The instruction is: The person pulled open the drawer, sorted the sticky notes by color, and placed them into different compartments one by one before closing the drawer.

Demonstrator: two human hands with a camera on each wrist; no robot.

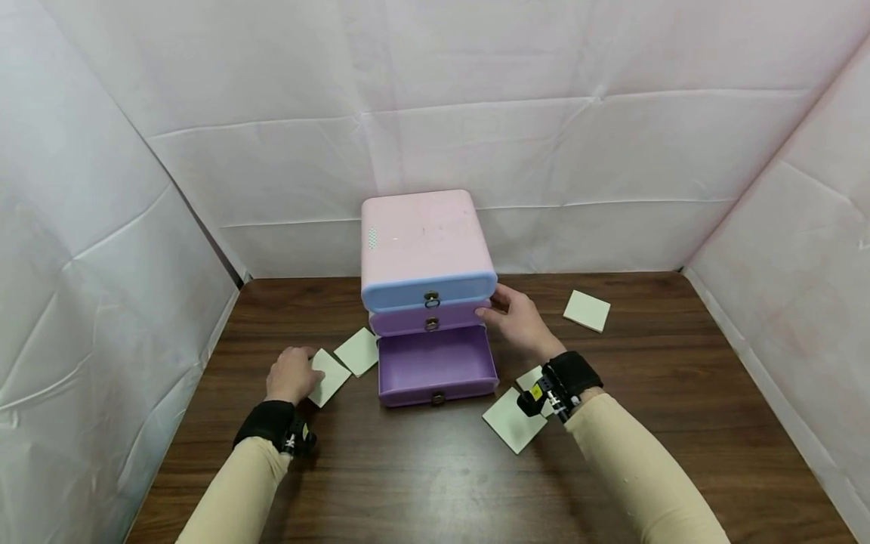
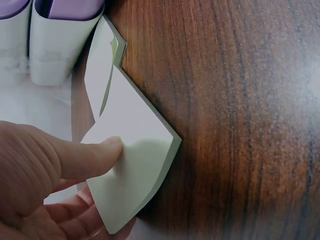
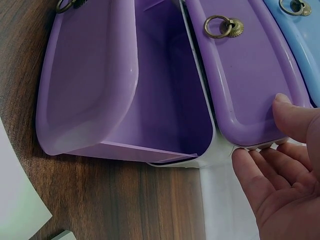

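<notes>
Left hand (image 1: 292, 375) pinching pale green square paper pad (image 2: 131, 165) off dark wood tabletop (image 1: 421, 468); right hand (image 1: 519, 321), fingers relaxed, steadying pink 3-drawer plastic cabinet (image 1: 423, 245), bottom purple drawer (image 1: 435, 366) pulled out to receive.

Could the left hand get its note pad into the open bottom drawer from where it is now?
Probably yes. The left hand pinches a pad just left of the open bottom drawer, whose top is uncovered; only a second pad lies between.
</notes>
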